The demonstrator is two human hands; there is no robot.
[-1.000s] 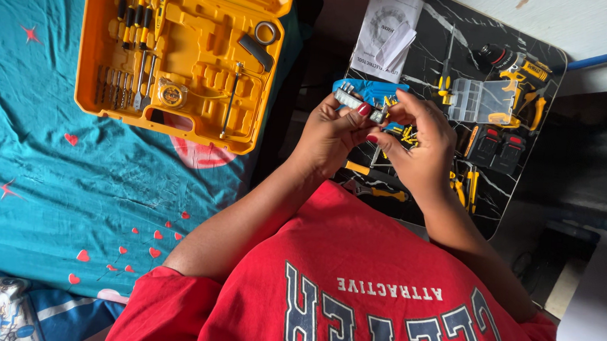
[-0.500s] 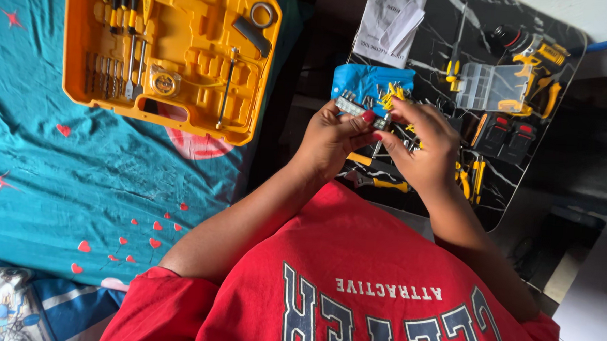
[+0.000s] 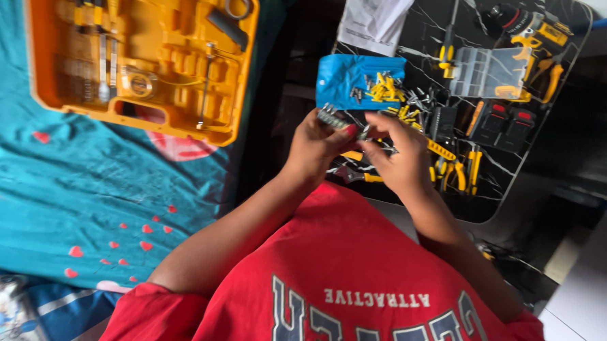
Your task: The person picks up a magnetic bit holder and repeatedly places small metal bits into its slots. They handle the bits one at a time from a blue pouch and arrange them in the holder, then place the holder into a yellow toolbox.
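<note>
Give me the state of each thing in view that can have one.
Yellow tool case: open, lying flat on the bedspread, some tools in their slots.
Bit holder strip: held in the left hand.
Right hand: pinching at the strip's end.
Clear plastic box: on the tray; open or shut unclear.
Blue pouch: lying flat, small yellow parts spilled beside it.

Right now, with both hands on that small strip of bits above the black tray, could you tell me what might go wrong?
1. The bit holder strip is pinched only at the fingertips of the left hand and right hand; a bit could pop out and drop among the loose yellow wall plugs.
2. Pliers lie close under the right hand and might be nudged.
3. The frame is blurred, so the grip is hard to judge.
</note>
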